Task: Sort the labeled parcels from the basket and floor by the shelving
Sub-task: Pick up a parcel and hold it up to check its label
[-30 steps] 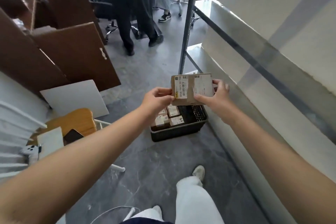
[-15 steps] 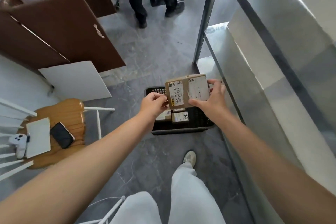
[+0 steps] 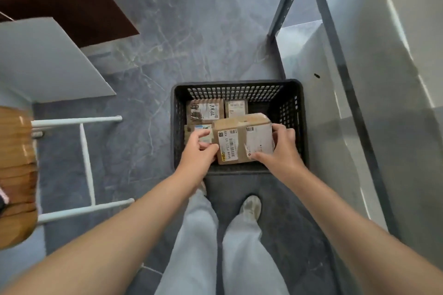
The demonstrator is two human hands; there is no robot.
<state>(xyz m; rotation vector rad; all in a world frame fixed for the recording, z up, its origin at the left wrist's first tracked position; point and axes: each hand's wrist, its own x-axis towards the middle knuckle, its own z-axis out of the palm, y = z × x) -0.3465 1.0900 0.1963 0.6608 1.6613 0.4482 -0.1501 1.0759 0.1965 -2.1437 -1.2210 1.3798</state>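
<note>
While you stand over the black basket (image 3: 178,112), your left hand (image 3: 199,153) grips the left edge of the brown parcel (image 3: 242,137) and your right hand (image 3: 280,148) grips its right edge; it is above the basket's near right part, beside the grey shelving (image 3: 335,60).

Held parcel (image 3: 243,137): left white label carries a barcode and sideways print reading roughly "5028 P021 00 R205", partly blurred. Rear-left parcel (image 3: 205,110) in the basket (image 3: 291,112): handwritten digits, seemingly "98 17". Other labels are illegible.
</note>
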